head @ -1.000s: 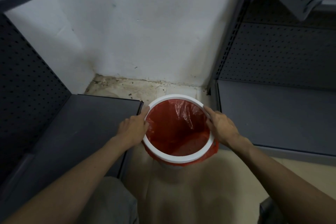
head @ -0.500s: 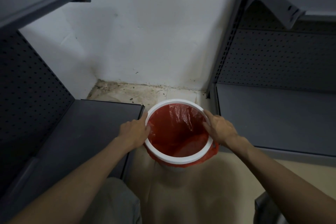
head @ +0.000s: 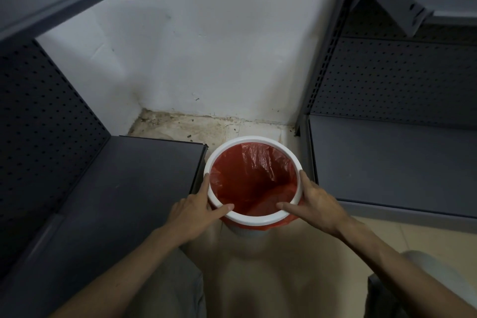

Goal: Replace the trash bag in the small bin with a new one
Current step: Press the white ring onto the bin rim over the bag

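Observation:
A small white bin stands on the floor between two shelf units, and only a little of its wall (head: 249, 233) shows under the rim. A white ring (head: 254, 139) sits on its top and clamps a red trash bag (head: 254, 178) that lines the inside. The bag's edge (head: 263, 226) pokes out below the ring on the near side. My left hand (head: 193, 212) rests on the ring's near-left part, thumb flat on top and fingers straight along the outside. My right hand (head: 318, 202) mirrors it on the near-right part. Both press on the ring.
A dark grey metal shelf (head: 116, 188) is close on the bin's left and another shelf (head: 387, 162) on its right, both with perforated back panels. A white wall (head: 219, 46) is behind, with dirty floor tiles (head: 180, 126) at its foot. My knees are at the bottom edge.
Both hands have slid along the ring from its left and right sides toward the near side. My thumbs now lie on top of the rim. The bin has stayed in place.

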`<state>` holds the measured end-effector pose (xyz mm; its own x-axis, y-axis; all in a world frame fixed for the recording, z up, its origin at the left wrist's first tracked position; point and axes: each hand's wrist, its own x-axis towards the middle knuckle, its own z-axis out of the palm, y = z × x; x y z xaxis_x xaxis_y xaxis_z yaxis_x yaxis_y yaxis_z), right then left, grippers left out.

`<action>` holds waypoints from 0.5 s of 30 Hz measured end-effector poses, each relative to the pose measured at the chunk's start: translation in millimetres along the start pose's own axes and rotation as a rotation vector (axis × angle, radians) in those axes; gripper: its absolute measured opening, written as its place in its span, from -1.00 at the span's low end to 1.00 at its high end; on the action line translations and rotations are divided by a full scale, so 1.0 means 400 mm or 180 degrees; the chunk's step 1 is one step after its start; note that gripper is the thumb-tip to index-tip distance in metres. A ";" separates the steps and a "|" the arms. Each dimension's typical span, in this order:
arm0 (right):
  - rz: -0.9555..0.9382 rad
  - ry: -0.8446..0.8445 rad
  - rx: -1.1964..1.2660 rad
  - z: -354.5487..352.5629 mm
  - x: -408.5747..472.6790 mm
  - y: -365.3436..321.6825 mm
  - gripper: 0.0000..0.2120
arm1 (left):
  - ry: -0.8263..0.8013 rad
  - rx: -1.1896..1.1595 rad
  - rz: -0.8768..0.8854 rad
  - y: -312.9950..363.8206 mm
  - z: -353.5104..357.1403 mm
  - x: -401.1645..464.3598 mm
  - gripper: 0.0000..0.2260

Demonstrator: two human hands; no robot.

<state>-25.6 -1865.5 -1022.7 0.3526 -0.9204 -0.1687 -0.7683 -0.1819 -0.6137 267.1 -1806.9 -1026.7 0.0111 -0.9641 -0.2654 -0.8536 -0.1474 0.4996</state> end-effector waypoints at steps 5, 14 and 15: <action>0.0019 -0.0019 -0.0226 0.008 -0.012 0.000 -0.05 | 0.0024 0.0412 0.0066 -0.004 0.009 0.007 -0.03; 0.0167 -0.0103 -0.0594 -0.025 0.022 -0.012 -0.21 | 0.0498 0.0215 0.0202 -0.021 -0.009 0.060 -0.36; 0.0185 -0.0097 -0.0639 -0.035 0.039 -0.016 -0.28 | 0.0500 0.0127 0.0180 -0.020 -0.022 0.075 -0.41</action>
<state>-22.6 -1883.7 -1010.9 0.3182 -0.9211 -0.2245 -0.8778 -0.1968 -0.4366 278.9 -1836.6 -1031.4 0.0411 -0.9937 -0.1041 -0.8752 -0.0861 0.4761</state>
